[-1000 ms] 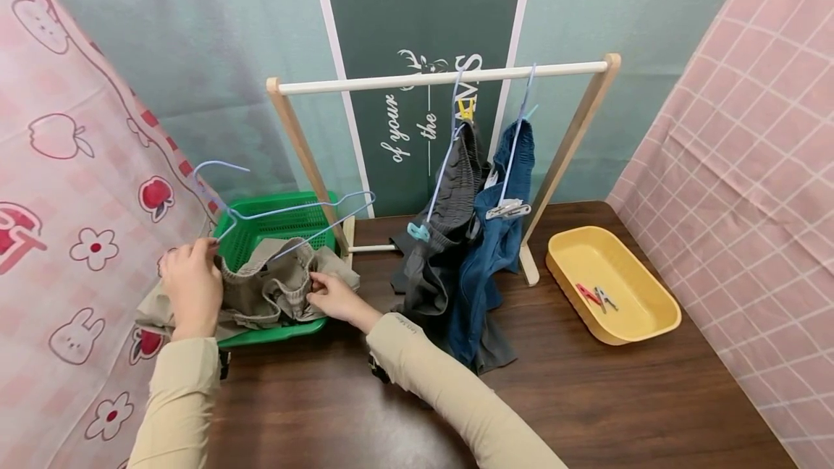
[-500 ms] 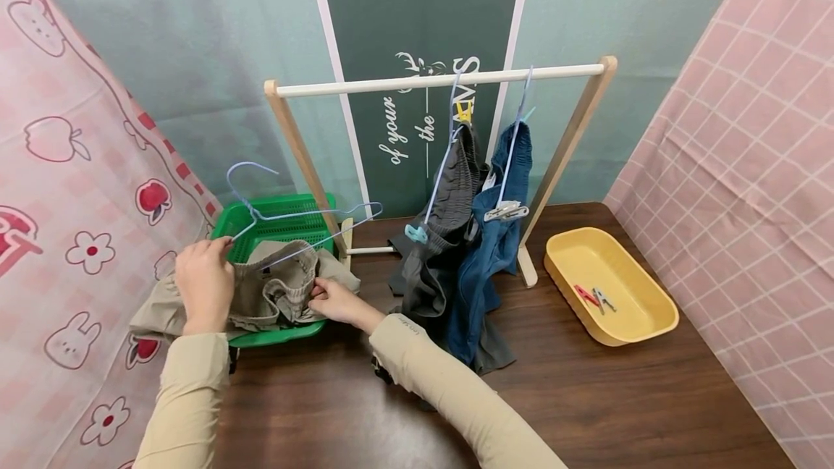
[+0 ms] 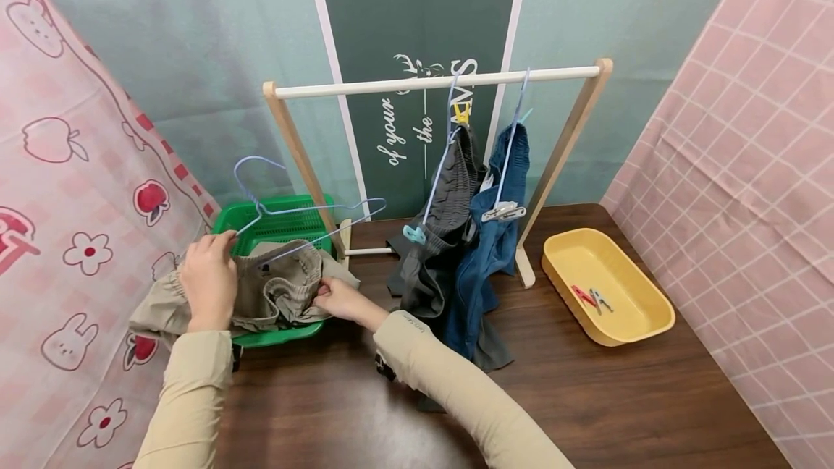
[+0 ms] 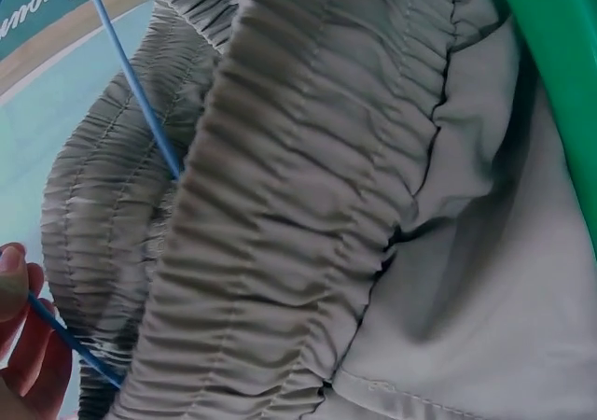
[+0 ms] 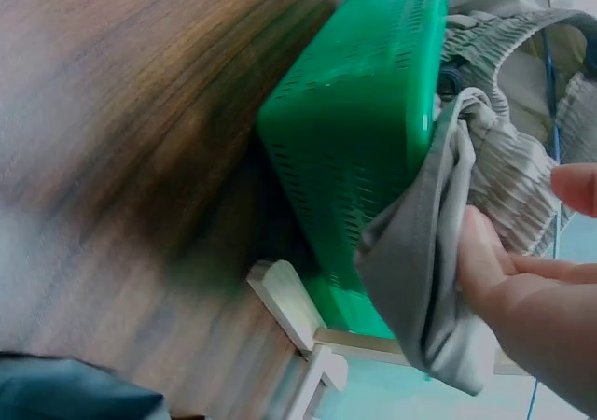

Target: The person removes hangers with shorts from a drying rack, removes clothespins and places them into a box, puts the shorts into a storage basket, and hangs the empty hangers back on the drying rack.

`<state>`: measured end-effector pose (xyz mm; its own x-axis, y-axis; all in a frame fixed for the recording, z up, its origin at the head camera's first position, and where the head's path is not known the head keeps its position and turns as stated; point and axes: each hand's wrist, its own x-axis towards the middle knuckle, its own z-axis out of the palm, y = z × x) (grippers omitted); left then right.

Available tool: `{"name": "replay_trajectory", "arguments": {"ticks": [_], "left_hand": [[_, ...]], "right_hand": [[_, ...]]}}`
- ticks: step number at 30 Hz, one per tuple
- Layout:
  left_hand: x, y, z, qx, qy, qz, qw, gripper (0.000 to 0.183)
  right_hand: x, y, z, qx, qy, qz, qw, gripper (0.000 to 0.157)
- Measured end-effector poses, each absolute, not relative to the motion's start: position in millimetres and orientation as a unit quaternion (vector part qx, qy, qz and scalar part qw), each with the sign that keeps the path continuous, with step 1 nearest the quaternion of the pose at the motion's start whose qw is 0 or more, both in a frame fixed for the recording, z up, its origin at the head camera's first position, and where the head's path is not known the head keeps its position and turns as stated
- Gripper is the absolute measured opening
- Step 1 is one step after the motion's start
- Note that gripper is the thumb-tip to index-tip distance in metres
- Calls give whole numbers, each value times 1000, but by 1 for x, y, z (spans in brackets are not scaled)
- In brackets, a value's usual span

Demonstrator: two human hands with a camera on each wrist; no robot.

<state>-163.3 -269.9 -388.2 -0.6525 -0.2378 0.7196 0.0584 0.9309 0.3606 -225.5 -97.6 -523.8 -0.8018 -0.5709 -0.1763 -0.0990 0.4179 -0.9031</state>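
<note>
Beige trousers (image 3: 250,299) with a gathered elastic waistband (image 4: 261,215) lie bunched over the green basket (image 3: 283,339). My left hand (image 3: 210,281) pinches one side of a blue wire hanger (image 3: 259,207), its fingers (image 4: 33,345) on the wire in the left wrist view. The hanger's lower wire runs inside the waistband opening, while its other end and hook stick out above. With thumb and fingers, my right hand (image 3: 348,302) pinches the right side of the waistband; in the right wrist view this hand (image 5: 541,313) has a fold of the cloth hanging below it.
Behind stands a wooden rack (image 3: 391,85) with a white rail. Dark grey trousers (image 3: 449,194) and blue trousers (image 3: 498,237) hang there on hangers with clips. At right, a yellow tray (image 3: 641,317) holds a red and a grey clothespin (image 3: 599,300).
My left hand has moved right with the hanger, whose hook now stands further right. The right hand keeps its grip on the waistband and has shifted slightly right.
</note>
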Motion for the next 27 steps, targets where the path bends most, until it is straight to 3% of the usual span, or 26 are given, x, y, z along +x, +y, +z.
{"name": "replay_trajectory", "arguments": {"ticks": [2, 5, 11, 27], "left_hand": [[-164, -268, -387, 52, -888, -183, 418, 15], [-165, -266, -387, 55, -884, -193, 422, 16], [-166, -264, -385, 55, -880, -225, 414, 19], [-170, -254, -374, 65, -865, -310, 389, 19]], "right_hand": [[-214, -87, -493, -194, 811, -493, 249, 48], [-208, -74, -472, -218, 820, -480, 221, 44], [-192, -57, -424, -183, 828, -482, 220, 62], [-180, -18, -341, -169, 776, -589, 146, 64]]}}
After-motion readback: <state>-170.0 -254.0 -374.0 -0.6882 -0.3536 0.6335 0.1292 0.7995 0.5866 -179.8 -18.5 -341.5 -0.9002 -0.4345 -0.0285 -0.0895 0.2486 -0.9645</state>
